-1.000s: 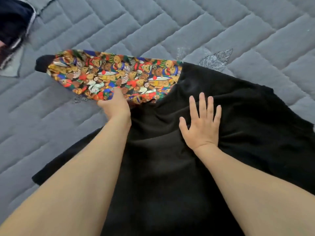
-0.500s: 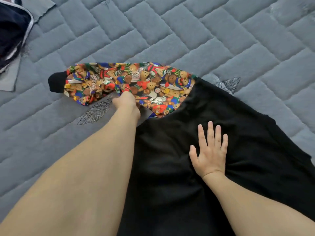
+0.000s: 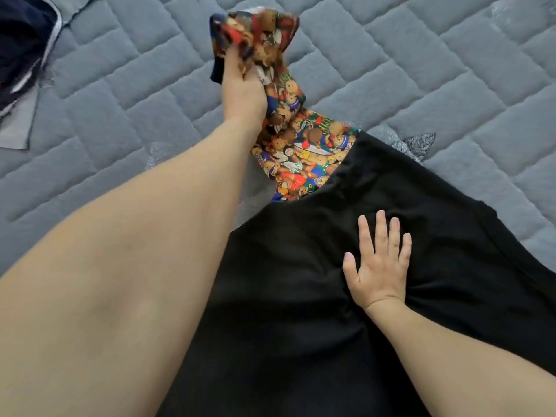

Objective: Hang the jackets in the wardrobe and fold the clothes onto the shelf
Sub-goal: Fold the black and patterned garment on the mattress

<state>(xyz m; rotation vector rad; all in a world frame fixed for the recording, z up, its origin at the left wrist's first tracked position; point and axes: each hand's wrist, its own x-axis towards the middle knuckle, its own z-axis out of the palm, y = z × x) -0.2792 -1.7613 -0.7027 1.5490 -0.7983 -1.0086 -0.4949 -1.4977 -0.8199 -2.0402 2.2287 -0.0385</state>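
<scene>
**Black top, one sleeve mid-fold**

Grey quilted bed cover (image 3: pixel 391 70) carries everything. Far left, at the frame's top corner: a dark navy garment w/ pale trim (image 3: pixel 21 40), bunched up, apparently not yet dealt with. Centre: left hand (image 3: pixel 240 85), fingers curled tight round the cuff end of the bright teddy-bear-print sleeve (image 3: pixel 304 152), which it holds lifted off the bed. The sleeve joins the black soft-knit garment (image 3: pixel 346 311) spread flat on the bed, lower centre to right. Right hand (image 3: pixel 376 266) lies flat on the black body, fingers straight & slightly spread, pressing, gripping nothing.

Progress, as I judge it: early. This garment is only at its first sleeve fold; the other sleeve can't be seen. No wardrobe, hanger or shelf in view, so hanging & shelving look to be all ahead.
</scene>
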